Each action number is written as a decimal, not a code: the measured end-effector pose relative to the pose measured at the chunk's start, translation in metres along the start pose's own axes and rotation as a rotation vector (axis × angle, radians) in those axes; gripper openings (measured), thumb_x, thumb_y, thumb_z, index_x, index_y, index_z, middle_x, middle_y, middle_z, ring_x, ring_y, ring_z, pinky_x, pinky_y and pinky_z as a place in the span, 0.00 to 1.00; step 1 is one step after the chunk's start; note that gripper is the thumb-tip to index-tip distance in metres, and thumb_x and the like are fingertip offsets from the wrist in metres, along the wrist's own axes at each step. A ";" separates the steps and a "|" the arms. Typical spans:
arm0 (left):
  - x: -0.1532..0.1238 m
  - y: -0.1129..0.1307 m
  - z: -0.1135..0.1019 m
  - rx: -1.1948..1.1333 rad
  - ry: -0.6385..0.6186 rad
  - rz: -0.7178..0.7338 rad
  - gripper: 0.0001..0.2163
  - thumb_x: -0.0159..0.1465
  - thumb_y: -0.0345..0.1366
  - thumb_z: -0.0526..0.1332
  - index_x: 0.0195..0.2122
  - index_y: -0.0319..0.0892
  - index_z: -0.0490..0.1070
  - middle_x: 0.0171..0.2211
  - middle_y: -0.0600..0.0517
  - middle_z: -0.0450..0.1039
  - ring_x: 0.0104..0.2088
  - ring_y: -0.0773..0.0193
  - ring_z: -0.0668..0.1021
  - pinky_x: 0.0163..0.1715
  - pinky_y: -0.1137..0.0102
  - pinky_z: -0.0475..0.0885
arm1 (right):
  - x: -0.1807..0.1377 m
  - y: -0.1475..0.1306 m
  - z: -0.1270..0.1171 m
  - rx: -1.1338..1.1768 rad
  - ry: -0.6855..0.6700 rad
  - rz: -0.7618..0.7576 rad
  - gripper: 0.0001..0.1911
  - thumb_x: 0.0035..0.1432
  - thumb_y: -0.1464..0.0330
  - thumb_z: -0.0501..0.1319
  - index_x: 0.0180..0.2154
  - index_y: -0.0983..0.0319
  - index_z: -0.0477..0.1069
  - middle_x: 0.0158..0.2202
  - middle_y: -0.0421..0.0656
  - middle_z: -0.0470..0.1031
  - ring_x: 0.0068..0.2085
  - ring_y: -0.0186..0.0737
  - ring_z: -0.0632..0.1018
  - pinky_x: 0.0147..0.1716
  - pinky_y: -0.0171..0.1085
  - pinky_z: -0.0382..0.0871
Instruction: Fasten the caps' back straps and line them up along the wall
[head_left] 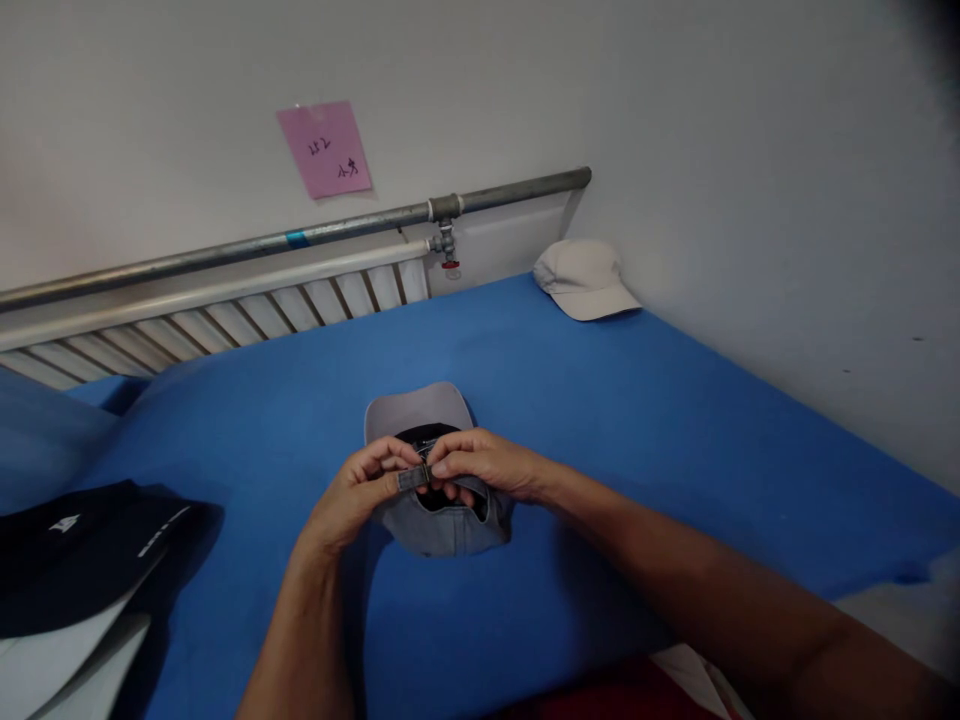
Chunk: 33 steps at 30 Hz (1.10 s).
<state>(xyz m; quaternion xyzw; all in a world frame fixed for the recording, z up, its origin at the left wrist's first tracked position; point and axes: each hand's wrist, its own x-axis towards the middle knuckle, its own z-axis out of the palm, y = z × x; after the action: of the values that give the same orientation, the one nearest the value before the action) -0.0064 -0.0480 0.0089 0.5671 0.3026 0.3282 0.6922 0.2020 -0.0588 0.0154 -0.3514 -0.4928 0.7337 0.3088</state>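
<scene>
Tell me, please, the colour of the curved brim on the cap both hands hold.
The curved brim is light purplish grey, best seen in the head view.

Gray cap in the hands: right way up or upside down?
Upside down: the gray cap shows its dark inside beyond the strap, with its crown underneath.

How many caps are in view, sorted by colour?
Grey fabric cap, at the centre: 1
Beige fabric cap, at the far corner: 1
Dark cap with white brim lettering: 1
Pale caps beneath it, only brims showing: 2
Total in view: 5
</scene>
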 end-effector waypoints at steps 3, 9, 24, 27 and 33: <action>-0.001 0.001 -0.002 -0.024 0.021 0.019 0.06 0.58 0.35 0.67 0.37 0.43 0.75 0.30 0.54 0.79 0.31 0.72 0.79 0.34 0.79 0.71 | -0.001 -0.001 -0.003 -0.029 0.025 0.015 0.02 0.50 0.72 0.61 0.30 0.63 0.70 0.22 0.37 0.72 0.21 0.27 0.71 0.17 0.26 0.64; 0.000 0.001 0.000 -0.029 0.013 0.004 0.07 0.57 0.35 0.68 0.37 0.43 0.75 0.30 0.54 0.79 0.31 0.72 0.79 0.34 0.80 0.71 | 0.000 0.001 -0.001 -0.028 -0.001 0.016 0.01 0.49 0.73 0.60 0.28 0.64 0.70 0.24 0.38 0.72 0.22 0.27 0.71 0.18 0.26 0.63; 0.000 0.000 0.002 -0.027 -0.037 -0.001 0.08 0.58 0.33 0.67 0.39 0.42 0.74 0.29 0.53 0.79 0.31 0.70 0.79 0.33 0.78 0.71 | 0.000 0.005 0.003 -0.003 -0.035 -0.037 0.04 0.49 0.69 0.63 0.28 0.64 0.71 0.24 0.38 0.72 0.22 0.26 0.69 0.19 0.27 0.61; 0.000 0.001 0.004 -0.014 -0.017 -0.029 0.09 0.57 0.33 0.67 0.38 0.42 0.73 0.28 0.53 0.79 0.29 0.70 0.79 0.32 0.78 0.70 | 0.000 0.005 0.003 -0.003 -0.044 -0.067 0.04 0.51 0.69 0.62 0.28 0.63 0.70 0.27 0.39 0.74 0.22 0.26 0.68 0.20 0.28 0.61; 0.001 0.001 0.006 -0.011 0.017 -0.033 0.10 0.55 0.32 0.68 0.37 0.41 0.70 0.26 0.53 0.78 0.28 0.69 0.77 0.31 0.76 0.70 | -0.002 -0.001 -0.001 -0.169 0.156 -0.240 0.05 0.54 0.67 0.61 0.32 0.62 0.74 0.25 0.37 0.70 0.28 0.29 0.71 0.31 0.32 0.66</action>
<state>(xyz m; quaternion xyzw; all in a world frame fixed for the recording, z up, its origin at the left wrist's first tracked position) -0.0012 -0.0505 0.0106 0.5553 0.3160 0.3232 0.6981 0.2040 -0.0592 0.0163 -0.3706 -0.5657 0.6178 0.4012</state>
